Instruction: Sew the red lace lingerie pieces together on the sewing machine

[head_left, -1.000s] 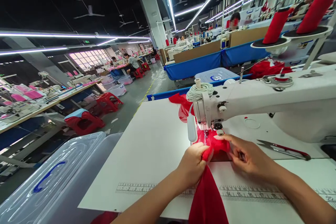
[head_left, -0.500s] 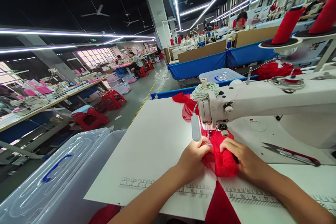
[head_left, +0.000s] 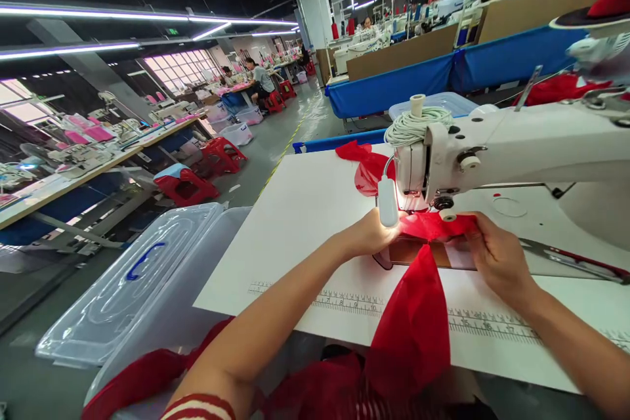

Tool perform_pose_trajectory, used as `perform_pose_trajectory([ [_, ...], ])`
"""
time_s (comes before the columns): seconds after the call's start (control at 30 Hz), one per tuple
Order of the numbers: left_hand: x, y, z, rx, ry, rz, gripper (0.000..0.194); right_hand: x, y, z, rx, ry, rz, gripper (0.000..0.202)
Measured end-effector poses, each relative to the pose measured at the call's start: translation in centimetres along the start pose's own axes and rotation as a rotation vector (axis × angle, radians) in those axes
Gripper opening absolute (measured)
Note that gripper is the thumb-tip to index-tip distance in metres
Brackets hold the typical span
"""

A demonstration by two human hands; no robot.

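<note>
A strip of sheer red fabric [head_left: 433, 226] is stretched sideways under the head of a white sewing machine [head_left: 512, 157]. My left hand [head_left: 371, 233] is closed at the fabric's left end, its fingertips partly hidden behind a small lit lamp [head_left: 388, 202]. My right hand [head_left: 499, 261] pinches the right end between thumb and fingers. From the strip's middle, a red fabric tail [head_left: 413, 321] hangs over the table's front edge towards my lap. The needle area is hidden by the lamp and fabric.
Thread snips [head_left: 575, 259] lie right of my right hand. More red fabric [head_left: 367, 167] lies behind the machine head. A printed ruler [head_left: 344, 302] runs along the white table [head_left: 295, 223]. A lidded clear bin [head_left: 132, 275] stands left. People sit at machines farther off.
The bunched red fabric is now spread into a flat strip. My hands have moved apart, the right one rightwards. More of the hanging tail shows, and the view has tilted down.
</note>
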State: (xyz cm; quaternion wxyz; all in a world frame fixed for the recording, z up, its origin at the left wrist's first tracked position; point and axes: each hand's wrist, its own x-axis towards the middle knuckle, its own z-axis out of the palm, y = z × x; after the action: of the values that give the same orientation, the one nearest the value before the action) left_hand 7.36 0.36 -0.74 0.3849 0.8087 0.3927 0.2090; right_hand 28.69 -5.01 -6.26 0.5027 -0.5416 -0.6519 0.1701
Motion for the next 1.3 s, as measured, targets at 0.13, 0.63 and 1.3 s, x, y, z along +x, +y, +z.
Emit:
perform_pose_trajectory([
  [0.13,-0.1,0.2,-0.3,0.067,-0.03,0.04,0.02,0.1,0.2,-0.5,-0.116,0.155,-0.101,0.035],
  [0.63,0.0,-0.6,-0.3,0.181,-0.021,0.151,0.022,0.1,0.7,-0.7,-0.29,0.349,-0.244,0.031],
  [1.3,0.3,-1.6,1.7,0.299,0.105,0.054,0.013,0.1,0.0,-0.8,-0.189,0.281,-0.18,0.04],
])
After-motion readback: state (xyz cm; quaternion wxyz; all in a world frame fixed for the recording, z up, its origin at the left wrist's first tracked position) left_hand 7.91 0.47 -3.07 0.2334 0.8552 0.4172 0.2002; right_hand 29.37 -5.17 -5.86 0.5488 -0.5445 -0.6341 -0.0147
